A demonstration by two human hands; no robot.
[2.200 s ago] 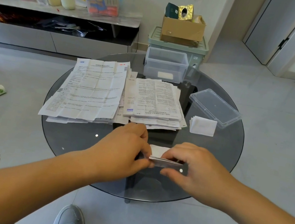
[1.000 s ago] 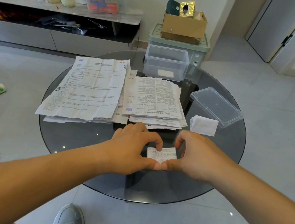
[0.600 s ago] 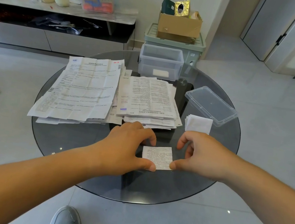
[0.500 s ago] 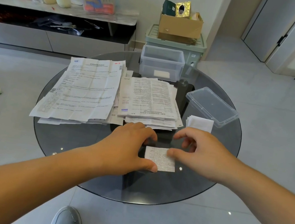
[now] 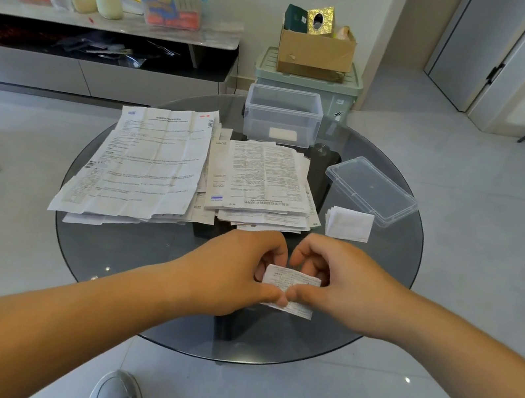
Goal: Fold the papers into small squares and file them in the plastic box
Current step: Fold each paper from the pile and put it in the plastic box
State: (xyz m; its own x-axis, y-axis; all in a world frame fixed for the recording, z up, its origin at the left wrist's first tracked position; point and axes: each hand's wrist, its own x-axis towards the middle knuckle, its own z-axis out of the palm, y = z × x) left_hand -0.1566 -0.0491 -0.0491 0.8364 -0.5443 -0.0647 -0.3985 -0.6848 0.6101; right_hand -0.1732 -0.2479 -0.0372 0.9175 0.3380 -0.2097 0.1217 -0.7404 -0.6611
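Paper (image 5: 293,281) pinched by left hand (image 5: 228,273), right hand (image 5: 348,288), near table rim (image 5: 227,359).

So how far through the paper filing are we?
Early. Done: one folded piece lies in the plastic box, and a small stack of folded squares sits on the glass table beside the lid. In hand: left hand and right hand both pinch a partly folded sheet. Left: the large pile of unfolded papers, the smaller pile, and boxing the stack.
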